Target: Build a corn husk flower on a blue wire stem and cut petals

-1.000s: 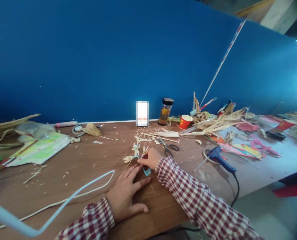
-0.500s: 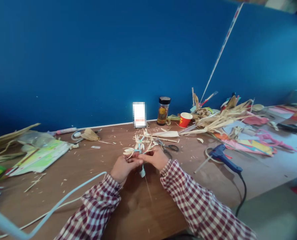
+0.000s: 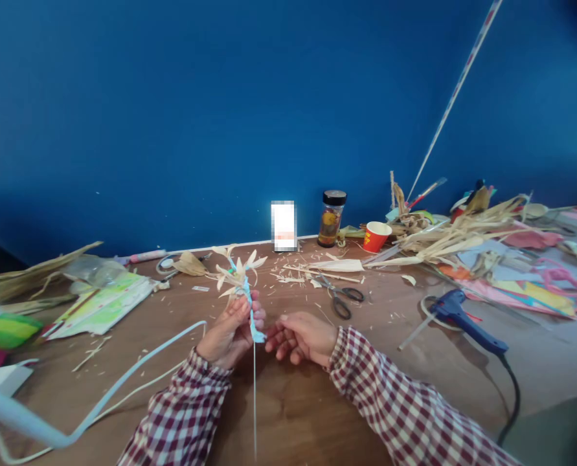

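Observation:
My left hand (image 3: 230,333) is closed round the light blue wrapped stem of a small husk flower stalk (image 3: 237,275), holding it upright above the wooden table (image 3: 317,401). A thin wire hangs straight down from the stalk. My right hand (image 3: 302,336) rests just to the right of the stem, fingers loosely curled, with nothing visible in it. Black-handled scissors (image 3: 341,299) lie a little beyond the right hand.
A blue glue gun (image 3: 463,312) with its black cable lies at the right. A red paper cup (image 3: 375,236), a dark-lidded jar (image 3: 331,219) and heaps of dry husk (image 3: 453,236) stand along the blue wall. Papers (image 3: 98,304) lie left; a pale cable (image 3: 123,382) crosses the front.
My left hand has gone from flat on the table to gripping the stalk and lifting it upright. My right hand has let go of it and drawn back slightly.

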Demonstrator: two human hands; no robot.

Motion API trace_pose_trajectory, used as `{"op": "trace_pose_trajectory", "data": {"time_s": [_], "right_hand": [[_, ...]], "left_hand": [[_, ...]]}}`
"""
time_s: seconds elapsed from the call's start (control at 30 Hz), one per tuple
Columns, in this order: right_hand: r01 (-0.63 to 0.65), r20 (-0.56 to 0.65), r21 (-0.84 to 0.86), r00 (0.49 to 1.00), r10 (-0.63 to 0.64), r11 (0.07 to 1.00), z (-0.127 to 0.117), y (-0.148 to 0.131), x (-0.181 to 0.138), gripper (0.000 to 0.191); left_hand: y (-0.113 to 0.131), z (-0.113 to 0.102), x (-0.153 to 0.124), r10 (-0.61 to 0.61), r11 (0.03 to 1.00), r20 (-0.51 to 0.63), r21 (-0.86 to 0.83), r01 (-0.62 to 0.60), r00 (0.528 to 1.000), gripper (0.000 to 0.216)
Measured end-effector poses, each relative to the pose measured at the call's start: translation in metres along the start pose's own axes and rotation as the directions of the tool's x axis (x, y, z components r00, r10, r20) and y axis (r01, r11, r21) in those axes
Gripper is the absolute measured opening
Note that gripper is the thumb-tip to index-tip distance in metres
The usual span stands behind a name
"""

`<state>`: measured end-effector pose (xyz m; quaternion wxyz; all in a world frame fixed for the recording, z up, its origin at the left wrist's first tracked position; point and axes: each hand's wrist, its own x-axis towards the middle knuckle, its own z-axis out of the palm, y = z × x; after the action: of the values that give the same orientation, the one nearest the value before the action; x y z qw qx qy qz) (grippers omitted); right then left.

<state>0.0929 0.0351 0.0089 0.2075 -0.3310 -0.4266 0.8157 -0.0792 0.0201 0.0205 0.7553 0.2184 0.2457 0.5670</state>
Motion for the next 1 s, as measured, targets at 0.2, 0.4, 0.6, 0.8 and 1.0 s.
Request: {"op": "trace_pose_trajectory", "data": {"time_s": [0.2, 0.4, 0.6, 0.8, 1.0], "right_hand": [[0.004, 0.128, 0.104, 0.992, -0.018, 0.995, 0.005, 0.003, -0.001, 0.033], [0.017, 0.147, 0.169, 0.988, -0.042, 0.986, 0.011, 0.006, -0.003, 0.033], [0.066, 0.125, 0.162, 0.988, -0.087, 0.985, 0.01, 0.009, -0.003, 0.028], [0.089, -0.001, 0.164, 0.996, -0.09, 0.983, 0.008, 0.006, -0.003, 0.031], [0.164, -0.159, 0.155, 0.978, -0.139, 0.974, 0.006, 0.008, 0.002, 0.03]], "left_hand": [[-0.001, 0.005, -0.002, 0.031, 0.998, 0.04, -0.06, -0.028, 0.999, 0.03], [-0.004, 0.004, -0.004, 0.036, 0.999, 0.089, -0.022, -0.034, 0.995, 0.027], [-0.01, 0.0, -0.001, 0.024, 0.999, 0.115, 0.03, -0.027, 0.993, 0.027], [-0.004, -0.005, -0.003, -0.006, 0.991, 0.085, 0.133, -0.006, 0.996, 0.018], [-0.001, -0.001, 0.001, 0.006, 0.951, -0.086, 0.307, 0.02, 0.996, 0.024]]}}
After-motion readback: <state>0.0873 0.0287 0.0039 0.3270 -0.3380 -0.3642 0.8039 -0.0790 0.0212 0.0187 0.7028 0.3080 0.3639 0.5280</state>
